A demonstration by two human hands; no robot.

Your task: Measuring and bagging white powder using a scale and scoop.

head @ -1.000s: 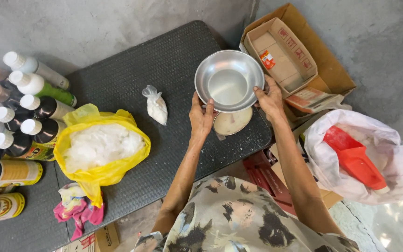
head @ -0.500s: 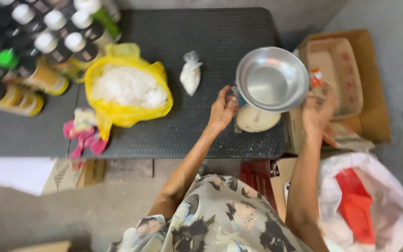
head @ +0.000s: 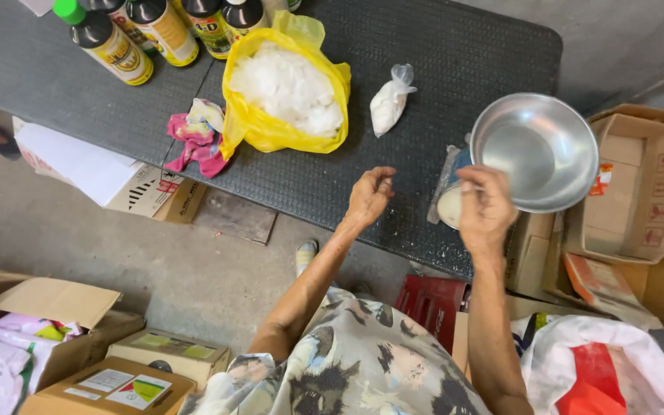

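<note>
My right hand [head: 486,207] grips the near rim of an empty round metal bowl [head: 536,150] at the right end of the dark table [head: 63,84]. A white round object [head: 449,206] lies partly hidden under the bowl and my hand. My left hand [head: 370,196] hovers over the table's near edge to the left of the bowl, fingers curled and holding nothing. A small knotted clear bag of white powder [head: 390,104] lies just beyond it. Further left an open yellow bag [head: 286,84] holds white granules.
Several dark bottles with yellow labels [head: 117,46] stand at the table's far left, a pink cloth [head: 194,134] by the yellow bag. Open cardboard boxes [head: 639,192] sit right of the table, a white bag with something red [head: 609,376] below, more boxes [head: 63,338] lower left.
My left hand has let go of the bowl and dropped to the table edge. My right hand alone holds the bowl now. The view has swung left and closer.
</note>
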